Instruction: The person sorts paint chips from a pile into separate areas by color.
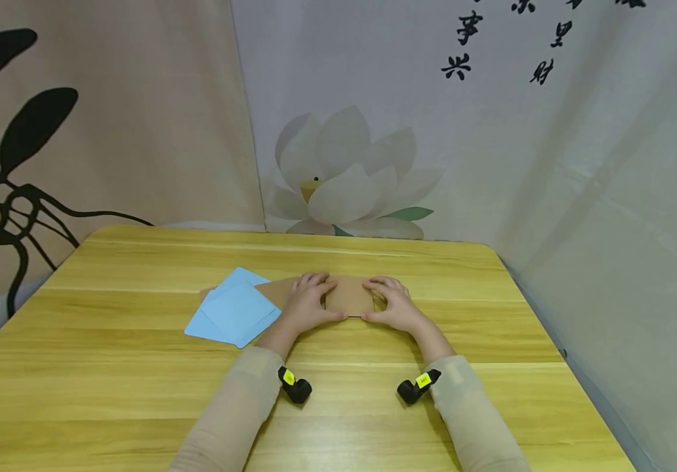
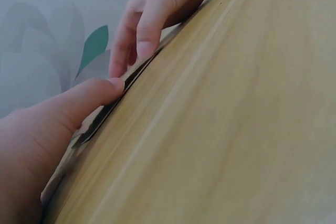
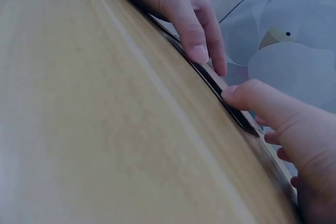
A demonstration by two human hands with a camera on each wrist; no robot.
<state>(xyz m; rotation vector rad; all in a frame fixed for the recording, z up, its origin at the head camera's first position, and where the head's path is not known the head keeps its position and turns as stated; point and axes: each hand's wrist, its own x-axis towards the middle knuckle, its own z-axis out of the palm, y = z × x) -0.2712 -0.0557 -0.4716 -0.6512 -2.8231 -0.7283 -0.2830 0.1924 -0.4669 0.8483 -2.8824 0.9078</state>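
Note:
A flat brown kraft-paper piece [image 1: 350,295] lies on the table between the two hands. My left hand [image 1: 309,305] holds its left side, thumb at the near edge and fingers curved toward the far edge. On the right side my right hand [image 1: 394,306] holds it the same way. Both wrist views show the thumbs on the near edge, where a dark gap [image 2: 97,123] runs beneath the top layer. Whether it is an envelope or a folded sheet I cannot tell. Another brown piece [image 1: 275,290] reaches partly under my left hand.
Overlapping light-blue paper pieces [image 1: 235,313] lie left of my left hand, with a brown corner [image 1: 205,292] showing behind them. The wooden table [image 1: 338,426] ends at a printed curtain [image 1: 374,85]. A black wrist camera [image 1: 295,387] sits at each sleeve.

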